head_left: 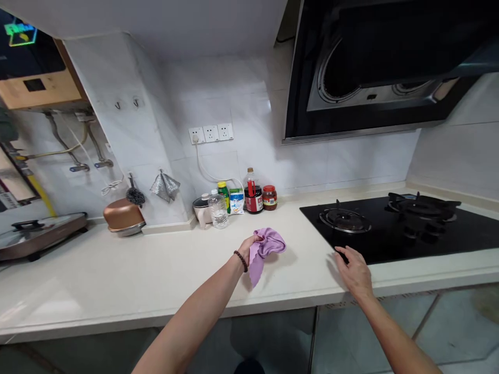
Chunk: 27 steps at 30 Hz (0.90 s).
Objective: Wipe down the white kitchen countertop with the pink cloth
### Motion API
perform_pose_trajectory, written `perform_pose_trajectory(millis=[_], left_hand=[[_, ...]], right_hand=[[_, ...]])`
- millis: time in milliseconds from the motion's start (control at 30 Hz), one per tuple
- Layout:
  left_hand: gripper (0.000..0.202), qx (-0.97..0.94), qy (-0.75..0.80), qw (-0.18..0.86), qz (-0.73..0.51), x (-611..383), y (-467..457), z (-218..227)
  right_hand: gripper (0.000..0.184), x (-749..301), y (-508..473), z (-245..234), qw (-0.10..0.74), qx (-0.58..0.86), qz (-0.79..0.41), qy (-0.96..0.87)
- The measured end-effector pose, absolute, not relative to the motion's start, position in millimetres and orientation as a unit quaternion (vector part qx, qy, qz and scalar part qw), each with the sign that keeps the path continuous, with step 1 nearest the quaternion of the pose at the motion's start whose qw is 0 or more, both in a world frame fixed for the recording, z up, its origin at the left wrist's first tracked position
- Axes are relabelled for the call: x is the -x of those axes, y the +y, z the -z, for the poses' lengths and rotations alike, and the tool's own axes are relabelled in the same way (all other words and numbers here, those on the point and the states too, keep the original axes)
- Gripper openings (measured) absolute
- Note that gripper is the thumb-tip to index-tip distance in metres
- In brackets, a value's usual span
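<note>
A purple cleaning cloth (pixel 267 249) hangs bunched from my left hand (pixel 246 249), whose fingers are closed on it. The cloth is just above or against the white countertop (pixel 156 270); I cannot tell which. A dark bead bracelet circles that wrist. My right hand (pixel 354 270) is at the front left corner of the black gas cooktop (pixel 384 244), its thumb and fingers apart and nothing in them. Whether its fingertips touch the cooktop edge is unclear.
Along the wall stand a small pot (pixel 201 213), a clear plastic bottle (pixel 219 210), a red-lidded jar (pixel 269 198) and other condiments. A copper-coloured pot (pixel 122 214) and an electric pan (pixel 42 234) sit left. A range hood (pixel 374 111) overhangs the cooktop.
</note>
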<state>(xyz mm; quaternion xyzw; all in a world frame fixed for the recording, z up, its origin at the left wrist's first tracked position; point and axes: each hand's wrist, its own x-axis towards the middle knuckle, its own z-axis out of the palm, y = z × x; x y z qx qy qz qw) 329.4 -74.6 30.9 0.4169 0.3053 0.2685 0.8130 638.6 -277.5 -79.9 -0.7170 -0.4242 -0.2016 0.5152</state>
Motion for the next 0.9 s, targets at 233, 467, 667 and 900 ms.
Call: perform_pose_trajectory(millis=[233,467,667,900], left_hand=[[0.063,-0.632,0.190,0.694,-0.289,-336.9,-96.7,-32.1],[0.063,-0.943,0.221,0.210,-0.133,-283.7,-107.3,-38.4],[0.058,-0.889,0.386,0.107,-0.222,-171.2,-84.4,-13.9],[0.064,-0.791,0.563,0.005,-0.238,-51.7,-70.8,12.4]], right_hand=[[0.049,-632.5,-280.0,73.1,0.524,0.719,0.187,-0.417],[0.047,-634.6,-279.2,74.7,0.534,0.706,0.191,-0.424],[0.053,-634.6,-282.3,73.1,0.527,0.708,0.197,-0.427],[0.074,-602.3,-263.6,49.6,0.425,0.748,0.159,-0.485]])
